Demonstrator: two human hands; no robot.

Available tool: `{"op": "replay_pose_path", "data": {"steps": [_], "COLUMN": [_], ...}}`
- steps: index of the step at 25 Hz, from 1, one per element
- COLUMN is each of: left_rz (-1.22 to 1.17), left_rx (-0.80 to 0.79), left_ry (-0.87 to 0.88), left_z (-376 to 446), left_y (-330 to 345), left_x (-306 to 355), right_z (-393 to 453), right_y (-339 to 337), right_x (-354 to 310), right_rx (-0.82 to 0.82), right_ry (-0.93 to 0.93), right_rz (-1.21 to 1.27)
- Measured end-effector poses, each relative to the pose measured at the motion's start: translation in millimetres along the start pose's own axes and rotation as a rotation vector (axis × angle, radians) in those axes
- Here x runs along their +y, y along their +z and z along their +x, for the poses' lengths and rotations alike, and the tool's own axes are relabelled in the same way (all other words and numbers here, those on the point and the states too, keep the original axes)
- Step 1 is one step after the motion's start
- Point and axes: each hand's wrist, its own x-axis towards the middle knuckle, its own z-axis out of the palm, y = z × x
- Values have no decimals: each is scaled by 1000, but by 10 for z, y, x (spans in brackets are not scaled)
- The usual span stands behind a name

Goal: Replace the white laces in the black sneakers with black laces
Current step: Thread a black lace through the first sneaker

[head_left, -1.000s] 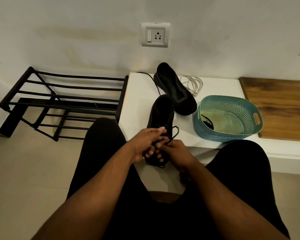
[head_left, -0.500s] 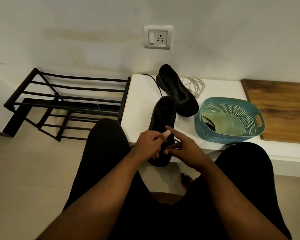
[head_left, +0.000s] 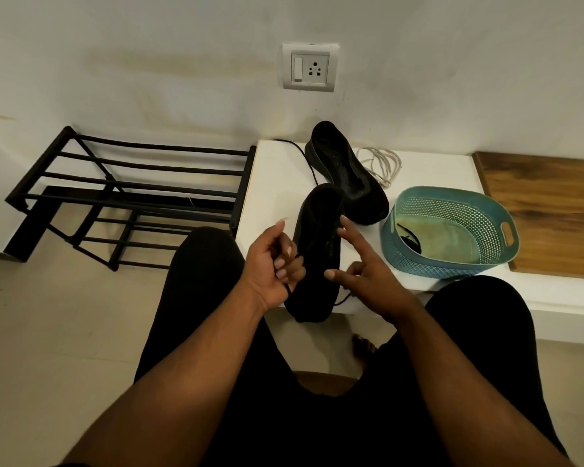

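**Black lace held at the near sneaker**

The left hand (head_left: 275,264) curls its fingers around a black lace (head_left: 288,288) beside the near sneaker (head_left: 316,254). The right hand (head_left: 361,269) hovers over that sneaker's other side, index finger straight, remaining fingers loosely bent; whether it pinches the lace end below it cannot be told. The near sneaker lies on the white ledge (head_left: 270,183), heel overhanging the front edge. The second sneaker (head_left: 346,171) lies behind it, a black lace trailing from it, with the white laces (head_left: 381,165) coiled just beside. A teal basket (head_left: 452,230) stands to the right, a black shoe rack (head_left: 125,197) to the left.
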Motion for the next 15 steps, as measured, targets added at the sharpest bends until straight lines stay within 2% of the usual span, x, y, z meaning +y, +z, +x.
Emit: {"op": "replay_pose_path", "data": {"steps": [2,3,5,6,8,9,11,13,15], "left_rz": [43,48,63,100,374,608,1043,1276,1445], "left_rx": [-107,-121,-102,-86,-33,0,102,278,441], "left_ry": [-45,-48,-65,-88,-125,-140,-143,44,372], "left_z": [-35,-38,-27,-25,-15,-7,11,62,93], "left_y": [-4,-13,-50,-72,-102,-102,-105,-142,-136], "left_x": [19,65,158,190,197,168,85,-15,-99], "right_z": [79,107,109,86,47,62,121,152,117], "right_y": [153,211,230,218,227,225,234,266,351], "right_x": [-84,-64,7,27,8,5,22,75,149], "right_rx": [-111,-122,-99,-134,-179,-92,161,300,298], "right_ry": [-142,-152,-76,-25,49,66,107,166,241], "right_rz": [58,53,154,305,716,852,913,751,508]}}
